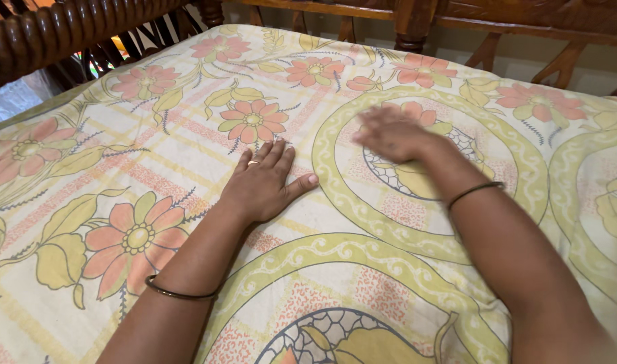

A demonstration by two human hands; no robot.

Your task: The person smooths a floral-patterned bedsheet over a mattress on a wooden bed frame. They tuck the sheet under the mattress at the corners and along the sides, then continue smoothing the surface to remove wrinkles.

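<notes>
The sheet (187,135) fills nearly the whole view: pale yellow cloth printed with orange flowers, green leaves and large yellow-green rings, spread flat over a bed. It serves as the landmark here.

Beyond the sheet's far edge runs a dark wooden frame (59,30), with turned spindles at the far left and plainer rails along the far right.

Both forearms reach in from the near edge of the sheet. The left hand (261,182) lies palm down on the sheet near its middle, just inside a printed flower, fingers straight and close together, thumb spread out to the side. It is flat and open, gripping nothing, simply pressing on the cloth. The right hand (393,135) is farther up the sheet, over the inside of a printed ring; it is blurred, seems spread flat with palm down on or just above the cloth, and whether it touches cannot be told. It holds nothing visible.

A dark bangle (177,292) circles the left wrist, and another bangle (473,192) the right. A thin ring (254,162) sits on a left finger.
</notes>
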